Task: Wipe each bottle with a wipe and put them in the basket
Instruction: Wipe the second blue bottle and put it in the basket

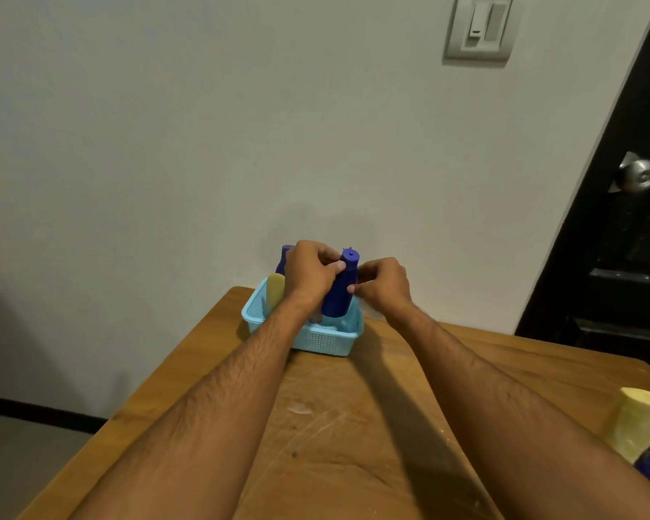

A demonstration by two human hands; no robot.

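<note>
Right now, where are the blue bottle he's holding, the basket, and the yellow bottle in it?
Blue bottle point(339, 294): head view, middle of its body.
Basket point(321, 341): head view, near mesh wall.
Yellow bottle point(275, 289): head view, rounded top.

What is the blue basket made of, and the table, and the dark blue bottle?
The basket looks like light blue plastic: thin moulded walls full of tiny holes. The table looks like wood, brown and scratched. The dark blue bottle seems to be smooth matte plastic.

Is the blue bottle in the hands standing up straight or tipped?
Tipped a little. The blue bottle leans, cap up and to the right, base down inside the basket, held by the left hand and right hand.
</note>
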